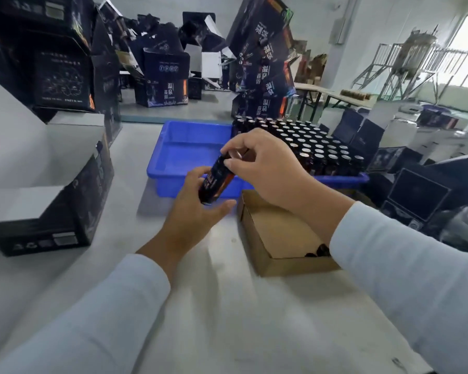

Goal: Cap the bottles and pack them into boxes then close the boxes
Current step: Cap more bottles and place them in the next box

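Note:
A dark bottle with an orange label is tilted over the front edge of the blue tray. My left hand grips its lower body. My right hand pinches the bottle's top end, where a dark cap sits under my fingers. Several uncapped dark bottles stand packed in the tray's right half. A shallow brown cardboard box lies under my right forearm, with a few dark caps in its near corner.
An open black printed box with white flaps stands at the left. More black boxes are stacked at the back and right. The grey tabletop stretches toward me. Metal racks stand by the window at far right.

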